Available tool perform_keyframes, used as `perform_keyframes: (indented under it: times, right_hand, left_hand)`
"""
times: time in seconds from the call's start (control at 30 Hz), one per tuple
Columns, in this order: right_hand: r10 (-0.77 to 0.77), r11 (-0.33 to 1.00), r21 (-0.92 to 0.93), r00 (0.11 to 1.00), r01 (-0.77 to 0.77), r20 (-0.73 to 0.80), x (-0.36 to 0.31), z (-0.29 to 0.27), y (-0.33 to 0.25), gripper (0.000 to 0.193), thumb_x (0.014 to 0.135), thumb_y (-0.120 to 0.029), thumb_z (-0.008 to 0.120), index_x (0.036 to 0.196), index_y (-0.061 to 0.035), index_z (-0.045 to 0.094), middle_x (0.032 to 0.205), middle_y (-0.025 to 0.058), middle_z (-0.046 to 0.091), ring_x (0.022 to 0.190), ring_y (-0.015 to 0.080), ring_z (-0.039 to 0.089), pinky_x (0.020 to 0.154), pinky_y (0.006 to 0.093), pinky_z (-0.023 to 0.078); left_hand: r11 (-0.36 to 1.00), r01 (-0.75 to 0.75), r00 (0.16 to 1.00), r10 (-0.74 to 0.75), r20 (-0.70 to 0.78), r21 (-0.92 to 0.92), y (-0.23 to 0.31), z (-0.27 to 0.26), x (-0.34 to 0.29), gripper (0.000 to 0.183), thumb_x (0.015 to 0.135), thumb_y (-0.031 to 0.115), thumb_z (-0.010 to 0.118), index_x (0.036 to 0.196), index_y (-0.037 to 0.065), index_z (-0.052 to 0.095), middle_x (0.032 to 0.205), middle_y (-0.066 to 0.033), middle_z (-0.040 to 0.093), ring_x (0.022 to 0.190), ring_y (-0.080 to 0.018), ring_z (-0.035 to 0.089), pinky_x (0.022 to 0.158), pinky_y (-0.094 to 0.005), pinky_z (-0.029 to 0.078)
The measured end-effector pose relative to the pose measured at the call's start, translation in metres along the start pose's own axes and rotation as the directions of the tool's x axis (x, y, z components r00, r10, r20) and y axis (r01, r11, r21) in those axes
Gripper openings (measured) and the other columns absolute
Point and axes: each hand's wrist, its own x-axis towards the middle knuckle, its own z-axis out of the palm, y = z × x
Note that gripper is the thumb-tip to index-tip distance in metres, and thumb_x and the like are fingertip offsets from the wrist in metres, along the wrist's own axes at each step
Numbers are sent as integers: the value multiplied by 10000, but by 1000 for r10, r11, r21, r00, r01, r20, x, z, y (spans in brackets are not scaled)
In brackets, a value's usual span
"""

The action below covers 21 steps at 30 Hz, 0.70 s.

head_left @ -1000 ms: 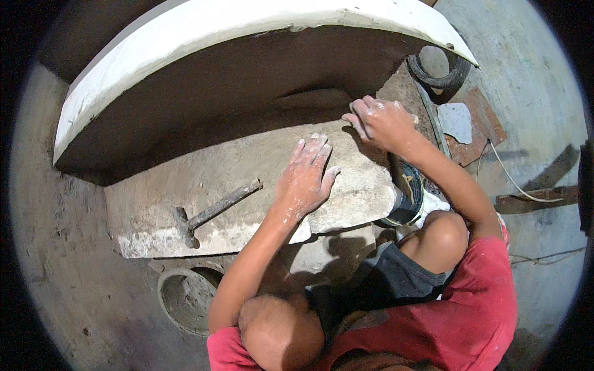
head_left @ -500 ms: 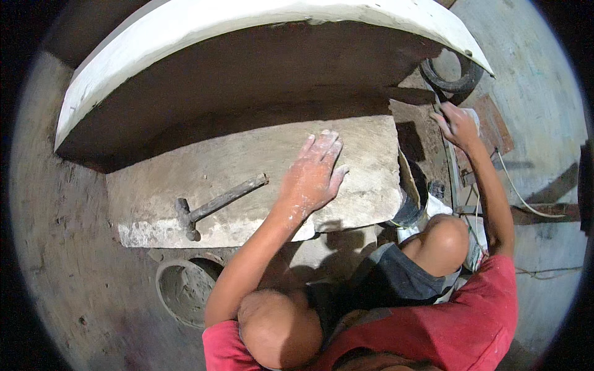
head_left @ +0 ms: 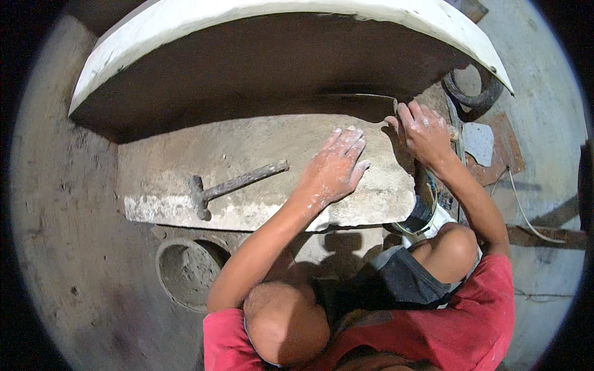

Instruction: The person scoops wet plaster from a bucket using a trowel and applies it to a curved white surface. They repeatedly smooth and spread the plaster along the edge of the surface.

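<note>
My left hand (head_left: 333, 166), dusted with white powder, lies flat with fingers stretched out on a pale, rough slab (head_left: 260, 195). In my right hand (head_left: 426, 133) is a trowel (head_left: 365, 96), held by its handle above the slab's far right corner. The trowel's thin blade reaches left into the shadow under a curved white-edged ledge (head_left: 278, 15); much of the blade is hard to make out in the dark. A hammer (head_left: 229, 187) rests on the slab, left of my left hand.
A round tub (head_left: 185, 275) of grey mix stands below the slab's left part. Near my right knee is a dark bucket (head_left: 422, 213). Beyond my right arm are a tyre (head_left: 476, 96), a whitish piece (head_left: 478, 143) on a brown board, and a pale cable (head_left: 526, 201).
My right hand has moved left from beside the tyre to the slab's far right corner, bringing the trowel under the ledge. My left hand stays flat on the slab. The view has shifted slightly.
</note>
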Motion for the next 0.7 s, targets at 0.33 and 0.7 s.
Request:
perform_keyframes:
  times: [0.33, 0.7]
  right_hand:
    - [-73, 997, 13, 989, 75, -132, 15, -37, -18, 322, 1001, -375, 725, 1078, -63, 695, 852, 84, 633, 772, 272, 680, 633, 405, 571]
    - [-132, 991, -3, 984, 133, -123, 58, 17, -75, 341, 1044, -403, 661, 1036, -63, 683, 863, 106, 672, 767, 281, 697, 647, 420, 574]
  left_hand:
    - [999, -38, 999, 38, -7, -15, -7, 10, -2, 554, 1057, 359, 604, 1448, -32, 612, 1539, -239, 579, 1481, -384, 496, 1314, -479, 308]
    - [998, -13, 996, 9, 86, 53, -4, 6, 1, 579, 1044, 413, 605, 1305, -99, 672, 1493, -306, 587, 1461, -408, 511, 1306, -487, 313]
